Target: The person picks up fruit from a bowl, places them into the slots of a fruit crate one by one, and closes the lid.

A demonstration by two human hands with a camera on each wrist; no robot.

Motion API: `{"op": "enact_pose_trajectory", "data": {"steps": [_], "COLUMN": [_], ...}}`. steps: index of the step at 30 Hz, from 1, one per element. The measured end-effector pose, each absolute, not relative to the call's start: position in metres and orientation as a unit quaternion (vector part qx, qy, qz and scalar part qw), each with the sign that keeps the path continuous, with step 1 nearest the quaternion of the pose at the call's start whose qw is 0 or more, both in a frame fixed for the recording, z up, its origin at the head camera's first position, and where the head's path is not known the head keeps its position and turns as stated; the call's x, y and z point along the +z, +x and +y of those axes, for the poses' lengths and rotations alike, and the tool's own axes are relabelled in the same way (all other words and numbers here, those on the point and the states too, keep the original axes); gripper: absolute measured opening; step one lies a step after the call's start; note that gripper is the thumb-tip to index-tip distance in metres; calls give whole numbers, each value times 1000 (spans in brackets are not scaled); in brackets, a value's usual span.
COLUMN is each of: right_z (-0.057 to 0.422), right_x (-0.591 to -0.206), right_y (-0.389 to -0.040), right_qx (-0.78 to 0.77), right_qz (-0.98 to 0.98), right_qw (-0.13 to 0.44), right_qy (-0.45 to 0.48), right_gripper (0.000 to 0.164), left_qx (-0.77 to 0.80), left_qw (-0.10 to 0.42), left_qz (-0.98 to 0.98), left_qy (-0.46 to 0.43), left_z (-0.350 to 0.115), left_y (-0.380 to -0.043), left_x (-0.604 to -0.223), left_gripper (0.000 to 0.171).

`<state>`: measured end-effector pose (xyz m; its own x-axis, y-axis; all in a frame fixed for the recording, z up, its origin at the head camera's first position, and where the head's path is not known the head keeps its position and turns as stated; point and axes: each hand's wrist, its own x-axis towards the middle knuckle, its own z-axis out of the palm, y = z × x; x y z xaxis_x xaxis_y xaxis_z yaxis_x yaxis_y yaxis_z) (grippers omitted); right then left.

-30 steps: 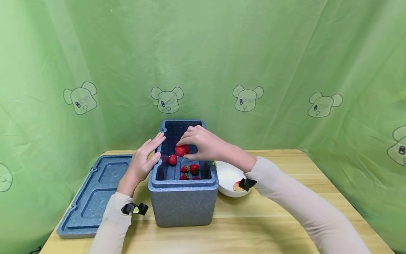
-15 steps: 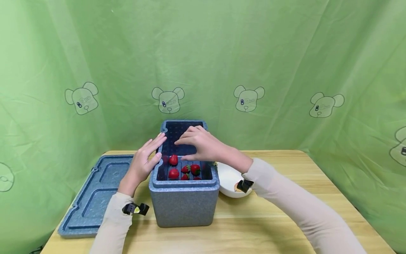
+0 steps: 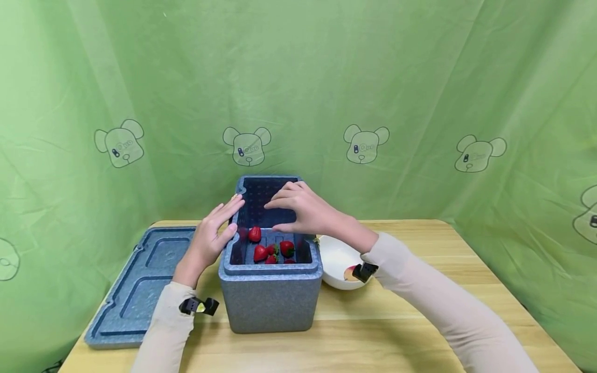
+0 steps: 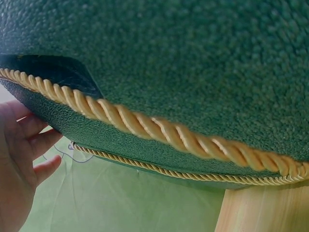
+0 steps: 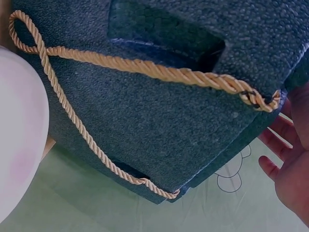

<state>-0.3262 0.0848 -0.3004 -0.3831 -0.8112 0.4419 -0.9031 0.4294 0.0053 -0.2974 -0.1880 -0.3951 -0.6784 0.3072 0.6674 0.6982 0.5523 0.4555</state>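
Observation:
A grey-blue foam box (image 3: 270, 305) stands lidless on the table, with several red strawberries (image 3: 260, 253) on its floor near the front. My left hand (image 3: 208, 239) rests on the box's left rim, fingers extended. Over the right part of the opening, my right hand (image 3: 308, 210) hovers with thumb and fingers apart and nothing between them. The left wrist view has the box's side close up, crossed by a twisted gold rope (image 4: 145, 125), with the left hand (image 4: 19, 154) at its edge. In the right wrist view, the right hand (image 5: 292, 159) appears beyond the box's corner.
The box's lid (image 3: 149, 290) lies flat on the table to the left. A white bowl (image 3: 338, 259) with a reddish-yellow patch sits against the box's right side, partly under my right forearm. Green curtain (image 3: 298, 93) surrounds the wooden table (image 3: 396, 331).
My right hand has let go of a strawberry inside the box and moved slightly right. That strawberry dropped at the front left, then shifted right against the others. My left hand stays put.

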Motion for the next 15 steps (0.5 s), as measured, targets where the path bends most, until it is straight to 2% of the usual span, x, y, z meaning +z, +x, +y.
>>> {"op": "enact_pose_trajectory", "data": {"steps": [15], "right_z": [117], "right_x": [-308], "right_y": [-333], "right_qx": [187], "right_qz": [-816], "right_qw": [232], "right_qy": [495], "right_gripper": [43], "left_qx": [-368], "left_qw": [276], "left_qz": [-833], "left_qy": [-308], "left_z": [-188], "left_y": [-298], "left_x": [-395], "left_gripper": [54]}}
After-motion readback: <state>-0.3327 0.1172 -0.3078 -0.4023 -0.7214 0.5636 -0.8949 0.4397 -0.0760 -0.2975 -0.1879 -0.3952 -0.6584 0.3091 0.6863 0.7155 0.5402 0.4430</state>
